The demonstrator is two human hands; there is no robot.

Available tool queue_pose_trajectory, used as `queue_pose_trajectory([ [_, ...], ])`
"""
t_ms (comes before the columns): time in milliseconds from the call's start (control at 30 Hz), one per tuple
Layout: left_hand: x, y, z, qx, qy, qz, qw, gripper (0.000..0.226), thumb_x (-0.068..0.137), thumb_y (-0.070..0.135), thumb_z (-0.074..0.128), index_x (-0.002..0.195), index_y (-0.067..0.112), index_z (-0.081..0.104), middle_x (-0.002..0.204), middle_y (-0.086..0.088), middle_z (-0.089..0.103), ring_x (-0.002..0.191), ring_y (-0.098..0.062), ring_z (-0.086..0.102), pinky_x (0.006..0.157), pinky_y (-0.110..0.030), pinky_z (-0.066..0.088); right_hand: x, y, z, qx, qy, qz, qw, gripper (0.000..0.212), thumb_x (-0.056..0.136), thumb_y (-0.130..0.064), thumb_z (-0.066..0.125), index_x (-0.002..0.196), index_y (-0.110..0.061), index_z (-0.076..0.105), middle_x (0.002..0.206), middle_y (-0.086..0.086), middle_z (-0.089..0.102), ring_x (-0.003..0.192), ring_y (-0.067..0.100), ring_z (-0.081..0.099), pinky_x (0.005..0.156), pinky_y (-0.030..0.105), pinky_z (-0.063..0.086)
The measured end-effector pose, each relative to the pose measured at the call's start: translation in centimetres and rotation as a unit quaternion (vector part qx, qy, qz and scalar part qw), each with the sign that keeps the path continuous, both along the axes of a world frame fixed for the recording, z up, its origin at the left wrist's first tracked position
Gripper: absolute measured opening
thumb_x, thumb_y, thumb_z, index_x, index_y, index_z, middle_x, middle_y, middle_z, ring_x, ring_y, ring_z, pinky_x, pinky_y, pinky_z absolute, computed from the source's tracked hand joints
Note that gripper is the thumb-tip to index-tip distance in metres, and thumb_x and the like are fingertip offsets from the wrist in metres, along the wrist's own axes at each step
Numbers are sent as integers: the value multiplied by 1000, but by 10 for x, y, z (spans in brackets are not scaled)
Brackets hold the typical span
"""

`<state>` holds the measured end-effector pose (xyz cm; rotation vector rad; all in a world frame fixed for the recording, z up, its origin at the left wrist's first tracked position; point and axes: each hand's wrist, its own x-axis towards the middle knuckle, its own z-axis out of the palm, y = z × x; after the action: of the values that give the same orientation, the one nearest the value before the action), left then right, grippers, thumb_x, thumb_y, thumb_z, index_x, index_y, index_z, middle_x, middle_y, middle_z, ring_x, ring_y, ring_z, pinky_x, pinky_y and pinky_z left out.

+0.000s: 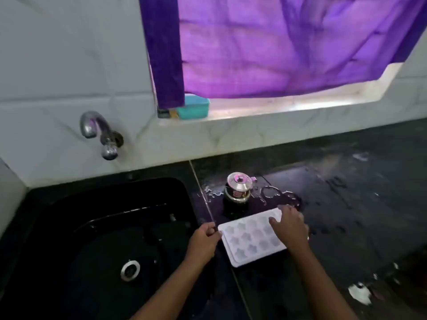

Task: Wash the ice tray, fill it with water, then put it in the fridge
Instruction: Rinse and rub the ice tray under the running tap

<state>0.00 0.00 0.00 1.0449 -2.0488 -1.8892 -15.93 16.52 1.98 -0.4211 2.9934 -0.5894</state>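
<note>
White plastic ice tray [251, 239] flat on wet black counter [346, 227]; left hand [204, 239] pinches its 9 o'clock corner, right hand [290, 225] grips 3 o'clock end

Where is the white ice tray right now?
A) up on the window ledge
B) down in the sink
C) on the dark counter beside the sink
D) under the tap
C: the ice tray lies flat on the dark counter, just right of the sink.
</note>
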Motion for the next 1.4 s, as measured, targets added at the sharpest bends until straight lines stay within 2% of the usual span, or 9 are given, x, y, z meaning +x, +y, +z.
queue_pose_trajectory([
  [167, -11, 24, -3, 32, -39, -10, 999, 27, 95, 13, 56, 82, 34, 46, 90, 0, 62, 77, -20, 59, 60, -29, 46, -10, 24, -14, 42, -89, -80, 992, 53, 89, -37, 53, 136, -16, 39, 141, 9, 41, 127, 31, 39, 99, 43, 34],
  [300, -11, 29, -7, 111, -35, 8, 993, 20, 94, 7, 55, 106, 22, 59, 110, -7, 68, 94, -23, 68, 75, -42, 58, -9, 25, -15, 14, -105, -87, 991, 48, 90, -30, 53, 135, -16, 41, 136, 13, 43, 124, 33, 40, 99, 44, 33],
  [400, -2, 23, -10, 90, 7, 46, 995, 32, 90, 3, 60, 119, 15, 58, 102, -4, 70, 93, -22, 69, 85, -47, 56, -5, 25, -10, -33, -88, -85, 992, 50, 90, -32, 57, 135, -17, 44, 134, 15, 44, 123, 35, 41, 99, 44, 33],
  [567, 39, -9, 10, 23, 133, 153, 979, 31, 88, 4, 65, 113, 22, 57, 103, -3, 67, 92, -18, 66, 77, -30, 54, 19, -2, 17, -149, -100, 0, 984, 57, 85, -29, 66, 136, -11, 46, 129, 15, 46, 113, 31, 51, 95, 38, 39],
  [733, 100, -57, 39, 201, 220, 231, 926, 21, 99, 21, 49, 116, 32, 53, 106, -1, 71, 95, -24, 69, 70, -40, 58, 67, -78, 40, -179, -100, 134, 970, 56, 84, -29, 68, 133, -10, 48, 127, 8, 47, 114, 25, 51, 92, 30, 37],
  [867, 164, -104, 42, 195, 238, 279, 909, 31, 99, 28, 46, 129, 26, 53, 114, -6, 71, 96, -27, 71, 67, -39, 59, 92, -147, 47, -163, -116, 235, 951, 34, 87, -33, 64, 113, -12, 61, 102, 1, 60, 94, 16, 56, 78, 27, 39],
  [967, 210, -134, 43, 192, 265, 319, 889, 36, 97, 24, 47, 132, 17, 52, 116, -10, 70, 96, -26, 71, 65, -36, 60, 105, -207, 53, -169, -119, 271, 940, 31, 87, -32, 63, 112, -14, 64, 106, 1, 63, 100, 18, 58, 83, 27, 43],
  [1233, 274, -187, 40, 208, 286, 349, 868, 53, 85, 18, 56, 138, 14, 49, 126, -16, 63, 111, -36, 63, 78, -44, 60, 123, -372, 86, -346, -425, 167, 819, 33, 97, -25, 49, 125, -8, 49, 122, 13, 52, 110, 24, 53, 90, 35, 43],
  [1400, 276, -215, 35, 263, 288, 342, 855, 55, 77, 16, 58, 131, 7, 54, 114, -15, 70, 95, -30, 70, 76, -42, 60, 124, -423, 90, -354, -470, 123, 799, 59, 97, -41, 47, 143, -8, 31, 145, 17, 36, 126, 31, 44, 101, 42, 37],
])
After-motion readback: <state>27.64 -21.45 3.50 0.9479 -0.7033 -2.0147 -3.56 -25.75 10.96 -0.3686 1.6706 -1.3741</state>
